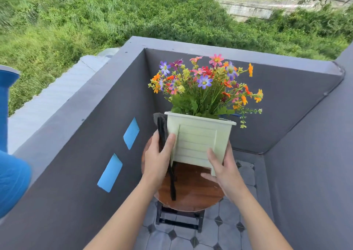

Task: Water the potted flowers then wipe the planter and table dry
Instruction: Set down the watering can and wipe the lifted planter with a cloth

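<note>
A pale green square planter (198,141) full of colourful flowers (206,85) is tilted up over a round wooden table (191,190). My left hand (158,160) presses a dark grey cloth (162,129) against the planter's left side, thumb on the front face; a strip of the cloth hangs down onto the table. My right hand (223,171) grips the planter's lower right corner, thumb on the front and fingers behind and beneath it.
The table stands on a black frame (179,219) in the corner of a grey-walled balcony (210,49) with a tiled floor. A blue watering can (9,154) sits on the left wall ledge. Beyond the wall the ground drops to green bushes.
</note>
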Tool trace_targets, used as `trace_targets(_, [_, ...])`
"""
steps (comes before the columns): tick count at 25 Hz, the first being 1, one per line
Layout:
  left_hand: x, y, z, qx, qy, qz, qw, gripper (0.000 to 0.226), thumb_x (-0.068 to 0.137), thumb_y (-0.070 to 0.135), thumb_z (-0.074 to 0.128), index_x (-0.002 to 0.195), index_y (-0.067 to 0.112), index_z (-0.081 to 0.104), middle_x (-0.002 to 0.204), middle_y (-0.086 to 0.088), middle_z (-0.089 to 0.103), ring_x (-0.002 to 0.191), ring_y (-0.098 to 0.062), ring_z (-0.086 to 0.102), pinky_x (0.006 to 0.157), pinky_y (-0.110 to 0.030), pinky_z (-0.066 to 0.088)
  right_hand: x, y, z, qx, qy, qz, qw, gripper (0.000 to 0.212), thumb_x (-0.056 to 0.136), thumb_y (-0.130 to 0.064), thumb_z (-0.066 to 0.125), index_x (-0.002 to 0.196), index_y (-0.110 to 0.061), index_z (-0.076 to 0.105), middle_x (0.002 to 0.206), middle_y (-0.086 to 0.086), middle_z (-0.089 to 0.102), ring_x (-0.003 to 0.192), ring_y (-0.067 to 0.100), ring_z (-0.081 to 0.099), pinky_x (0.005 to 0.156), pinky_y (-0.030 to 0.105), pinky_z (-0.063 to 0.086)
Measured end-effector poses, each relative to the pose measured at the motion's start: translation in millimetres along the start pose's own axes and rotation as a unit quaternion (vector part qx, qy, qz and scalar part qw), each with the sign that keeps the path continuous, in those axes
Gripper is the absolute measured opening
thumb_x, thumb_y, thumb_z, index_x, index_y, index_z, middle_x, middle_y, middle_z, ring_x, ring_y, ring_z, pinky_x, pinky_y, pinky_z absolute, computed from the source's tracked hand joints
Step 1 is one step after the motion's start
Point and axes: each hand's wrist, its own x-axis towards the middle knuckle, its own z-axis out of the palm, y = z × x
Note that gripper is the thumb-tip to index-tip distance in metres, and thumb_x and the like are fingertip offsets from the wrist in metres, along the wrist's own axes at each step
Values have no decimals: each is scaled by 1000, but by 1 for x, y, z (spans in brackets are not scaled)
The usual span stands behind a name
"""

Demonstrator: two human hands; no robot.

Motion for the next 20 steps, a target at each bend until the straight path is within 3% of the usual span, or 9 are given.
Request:
trace_targets(3, [-16, -14, -2, -12, 13, 29, 999, 48, 80, 48, 66, 124, 45, 48, 115, 31, 61, 111, 10, 55, 101, -30, 43, 4, 13, 9, 1, 96, -52, 994, 66, 68, -63, 64, 129, -46, 42, 128, -9, 57, 116, 15, 58, 81, 47, 58])
trace_targets(5, [-31, -17, 0, 4, 36, 41, 999, 51, 80, 53, 65, 125, 40, 44, 112, 36, 60, 106, 11, 56, 100, -34, 45, 6, 11, 6, -18, 145, -88, 985, 47, 66, -74, 61, 109, -55, 54, 115, -14, 67, 110, 11, 62, 91, 47, 53])
trace_targets(8, [-49, -1, 2, 21, 51, 56, 997, 38, 84, 47, 51, 119, 57, 43, 98, 52, 55, 99, 19, 55, 95, -15, 43, 4, -4, 5, 21, 150, -92, 984, 36, 70, -68, 57, 99, -47, 61, 99, -21, 72, 97, 0, 66, 84, 27, 55])
trace_targets(9, [-50, 9, 2, 28, 53, 65, 996, 39, 86, 41, 49, 118, 62, 37, 89, 56, 53, 93, 25, 52, 87, -4, 40, 2, -9, 4, 38, 142, -93, 985, 38, 69, -67, 57, 99, -44, 60, 98, -21, 71, 94, -2, 66, 78, 19, 55])
trace_targets(11, [-39, 34, 0, 33, 61, 75, 995, 40, 92, 43, 45, 121, 66, 31, 87, 57, 50, 91, 29, 48, 79, 0, 35, -2, -20, 8, 59, 120, -116, 984, 55, 60, -75, 63, 102, -40, 57, 99, -21, 72, 93, -6, 66, 71, 11, 53])
trace_targets(13, [-17, 46, -4, 11, 84, 44, 995, 41, 94, 50, 39, 132, 60, 30, 121, 45, 46, 117, 14, 45, 90, -13, 32, -6, -27, 8, 66, 108, -126, 984, 67, 49, -79, 68, 103, -40, 60, 98, -24, 72, 95, -4, 67, 72, 11, 52])
trace_targets(15, [-2, 51, -10, -14, 94, -12, 995, 44, 98, 46, 33, 142, 46, 30, 144, 24, 38, 136, -6, 33, 100, -21, 25, -9, -32, 9, 61, 98, -134, 984, 60, 49, -79, 69, 99, -47, 63, 100, -25, 72, 97, -3, 66, 75, 11, 52])
trace_targets(17, [-16, 54, -11, -56, 68, -35, 996, 38, 96, 50, 32, 133, 53, 38, 140, 31, 39, 136, -7, 33, 110, -28, 23, -12, -37, 9, 51, 113, -138, 983, 54, 56, -75, 67, 101, -45, 61, 101, -21, 72, 98, -4, 65, 74, 9, 51])
trace_targets(20, [-63, 64, -5, -81, 9, 61, 995, 28, 92, 47, 41, 117, 57, 47, 131, 40, 45, 129, 11, 37, 112, -23, 28, -16, -38, 9, 49, 160, -137, 976, 32, 75, -57, 58, 103, -41, 57, 102, -17, 68, 99, -6, 63, 72, 7, 50])
